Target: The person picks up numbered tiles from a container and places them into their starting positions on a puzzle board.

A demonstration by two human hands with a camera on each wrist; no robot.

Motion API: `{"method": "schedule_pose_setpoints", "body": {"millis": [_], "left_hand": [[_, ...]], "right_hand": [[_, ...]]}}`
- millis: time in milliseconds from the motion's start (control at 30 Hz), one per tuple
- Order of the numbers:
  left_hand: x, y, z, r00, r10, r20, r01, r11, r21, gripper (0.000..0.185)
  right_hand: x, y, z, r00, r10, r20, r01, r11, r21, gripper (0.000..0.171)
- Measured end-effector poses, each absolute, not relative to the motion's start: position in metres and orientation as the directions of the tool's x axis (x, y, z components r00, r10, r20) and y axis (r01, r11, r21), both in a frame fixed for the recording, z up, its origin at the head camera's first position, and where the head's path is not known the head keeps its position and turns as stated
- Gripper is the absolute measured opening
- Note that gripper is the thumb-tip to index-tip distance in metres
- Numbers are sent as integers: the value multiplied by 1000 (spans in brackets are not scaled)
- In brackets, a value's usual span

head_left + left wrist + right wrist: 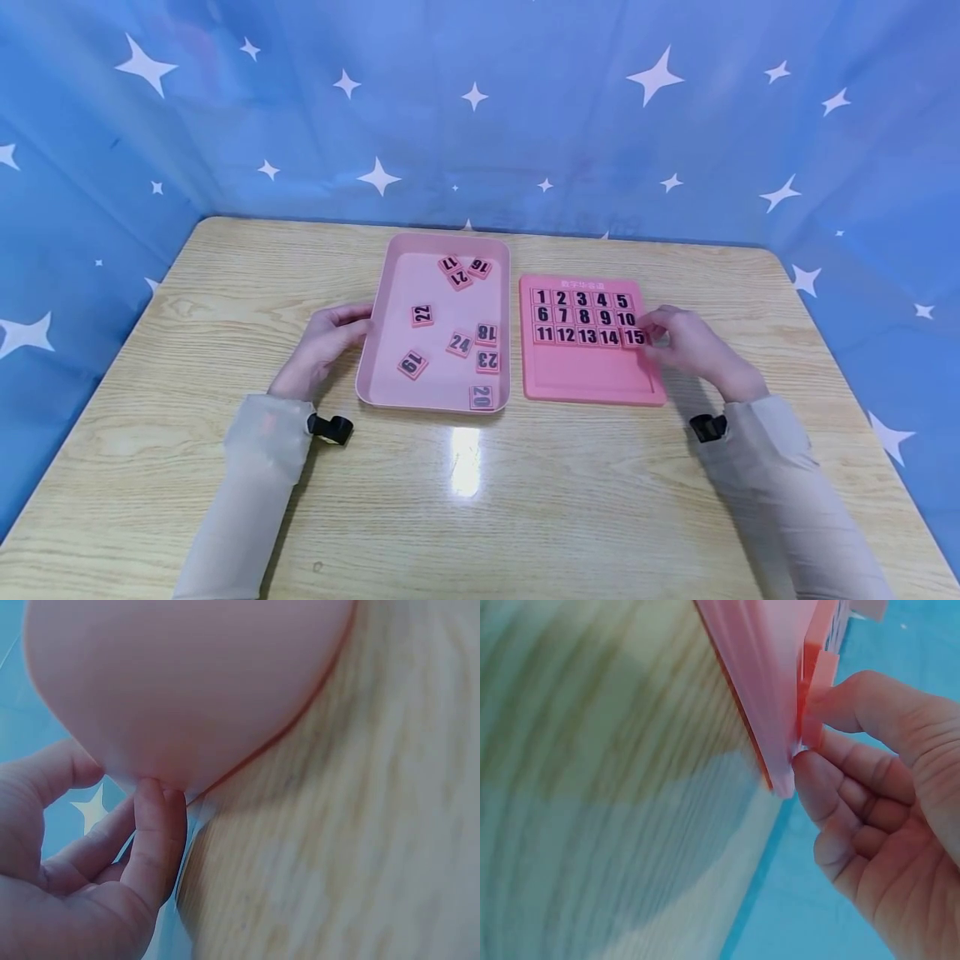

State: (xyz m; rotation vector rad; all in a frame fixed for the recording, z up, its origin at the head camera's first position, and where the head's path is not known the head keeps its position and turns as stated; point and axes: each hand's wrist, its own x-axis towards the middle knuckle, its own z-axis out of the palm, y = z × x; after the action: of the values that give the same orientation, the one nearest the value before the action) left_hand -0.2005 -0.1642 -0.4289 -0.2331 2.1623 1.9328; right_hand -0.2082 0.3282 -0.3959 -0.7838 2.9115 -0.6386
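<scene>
Wood-grain table [187, 467], starry blue backdrop [480, 117]; left hand [324, 343] relaxed against tray [372, 367]; right hand [686, 343] pinches tile 15 [633, 337].

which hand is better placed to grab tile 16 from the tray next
Left, probably. The left hand rests open against the tray that holds tile 16, while the right hand pinches tile 15 on the board.

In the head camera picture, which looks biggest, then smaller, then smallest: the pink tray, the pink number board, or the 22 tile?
1. Pink tray, biggest.
2. Pink number board, a bit smaller, though the two are close.
3. 22 tile, by far the smallest.
</scene>
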Motion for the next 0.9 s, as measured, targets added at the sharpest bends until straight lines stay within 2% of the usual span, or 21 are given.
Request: {"method": "schedule_pose_setpoints", "body": {"millis": [433, 700, 900], "left_hand": [[-200, -165, -430, -960, 43, -275, -269, 122, 956, 43], [-199, -165, -428, -959, 55, -279, -271, 114, 956, 45], [-200, -165, -428, -959, 54, -278, -272, 102, 957, 44]], "right_hand": [[-207, 322, -398, -868, -493, 58, -483, 812, -329, 25], [-208, 320, -398, -908, -416, 43, -400, 835, -377, 21], [-208, 316, -395, -916, -400, 26, -383, 856, -346, 22]]}}
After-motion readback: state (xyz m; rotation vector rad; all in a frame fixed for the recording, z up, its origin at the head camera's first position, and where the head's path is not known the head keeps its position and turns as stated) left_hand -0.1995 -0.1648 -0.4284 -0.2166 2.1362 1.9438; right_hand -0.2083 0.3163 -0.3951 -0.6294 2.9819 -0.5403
